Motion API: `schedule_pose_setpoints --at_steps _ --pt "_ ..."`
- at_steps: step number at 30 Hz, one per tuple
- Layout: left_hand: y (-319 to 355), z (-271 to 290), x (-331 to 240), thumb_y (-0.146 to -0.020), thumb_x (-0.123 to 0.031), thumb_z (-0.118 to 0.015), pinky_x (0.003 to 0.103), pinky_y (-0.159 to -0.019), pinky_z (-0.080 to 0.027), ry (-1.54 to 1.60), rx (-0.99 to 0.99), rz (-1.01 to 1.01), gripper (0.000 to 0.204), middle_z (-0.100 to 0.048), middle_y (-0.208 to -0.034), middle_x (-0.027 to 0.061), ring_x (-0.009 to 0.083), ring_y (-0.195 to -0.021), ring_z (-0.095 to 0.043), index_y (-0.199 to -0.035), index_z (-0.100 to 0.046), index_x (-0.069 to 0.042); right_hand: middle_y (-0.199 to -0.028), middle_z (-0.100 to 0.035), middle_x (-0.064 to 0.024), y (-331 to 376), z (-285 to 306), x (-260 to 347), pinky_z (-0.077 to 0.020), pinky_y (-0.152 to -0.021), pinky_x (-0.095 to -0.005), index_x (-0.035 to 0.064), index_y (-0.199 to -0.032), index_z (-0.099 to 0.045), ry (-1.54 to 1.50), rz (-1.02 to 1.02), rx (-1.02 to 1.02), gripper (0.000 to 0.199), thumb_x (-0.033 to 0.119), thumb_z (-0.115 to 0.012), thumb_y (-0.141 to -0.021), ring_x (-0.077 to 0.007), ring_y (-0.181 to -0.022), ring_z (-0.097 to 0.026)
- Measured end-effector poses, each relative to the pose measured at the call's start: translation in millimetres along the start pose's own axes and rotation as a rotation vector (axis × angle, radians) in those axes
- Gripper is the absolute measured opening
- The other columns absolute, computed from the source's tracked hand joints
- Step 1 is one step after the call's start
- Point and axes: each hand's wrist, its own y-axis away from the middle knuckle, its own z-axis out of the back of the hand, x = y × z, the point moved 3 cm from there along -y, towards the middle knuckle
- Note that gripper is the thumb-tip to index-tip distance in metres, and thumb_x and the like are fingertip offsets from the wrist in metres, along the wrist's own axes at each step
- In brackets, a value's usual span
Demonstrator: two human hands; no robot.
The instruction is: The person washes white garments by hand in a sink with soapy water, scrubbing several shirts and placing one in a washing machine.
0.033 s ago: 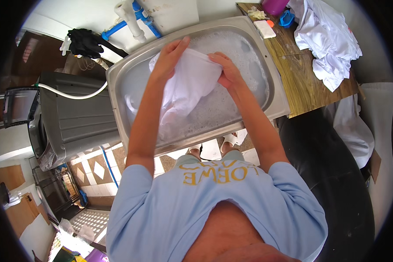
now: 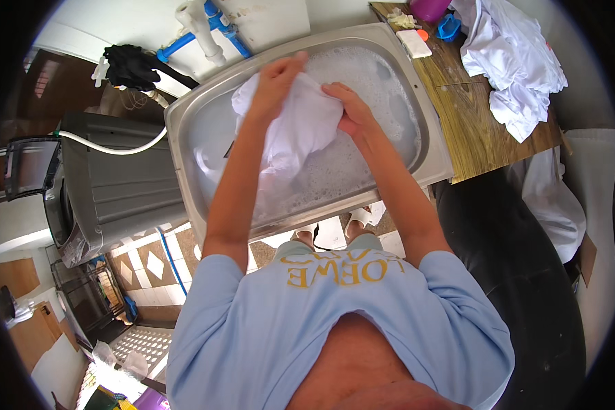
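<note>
Both hands clamped on the cloth, over the sink.

Head view: cloth [image 2: 301, 126] is white, wet and bunched, held just above the suds near the middle of the sink [image 2: 178, 130]. Left hand [image 2: 275, 82] grips its far upper edge, fingers curled shut on the fabric. Right hand [image 2: 348, 113] grips the side of the bunch nearer the desk [image 2: 475, 137], fingers also closed on it. The cloth lies between the two hands and trails down from them into the foam toward the sink's near rim, so its long axis runs far-to-near. Both hands touch it; neither is nearer. More white laundry [image 2: 516, 65] lies piled on the desk, well apart from the sink.
</note>
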Motion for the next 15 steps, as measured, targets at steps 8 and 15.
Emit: schedule_pose_setpoints --at_steps 8,15 --pt "1.0 -66.2 90.0 -0.076 -0.029 -0.065 0.040 -0.062 -0.049 -1.585 0.108 -0.394 0.031 -0.063 -0.066 0.0138 0.0321 -0.065 -0.063 -0.086 -0.063 0.000 -0.068 -0.050 0.0002 -33.8 34.1 -37.8 -0.0415 -0.062 -0.0265 0.0102 -0.075 -0.051 -0.149 0.012 0.062 0.034 0.038 -0.048 -0.094 -0.0128 -0.063 -0.047" --pt "-37.3 -39.5 72.6 -0.077 -0.019 -0.060 0.035 -0.055 -0.048 -1.126 -0.013 -0.484 0.014 -0.063 -0.061 0.0097 0.0256 -0.057 -0.063 -0.069 -0.064 -0.008 -0.074 -0.053 -0.0023 -71.0 58.0 -56.5 -0.0461 -0.073 -0.0360 0.0117 -0.075 -0.050 -0.361 0.011 0.180 0.035 0.043 -0.049 -0.092 -0.0182 -0.075 -0.052"
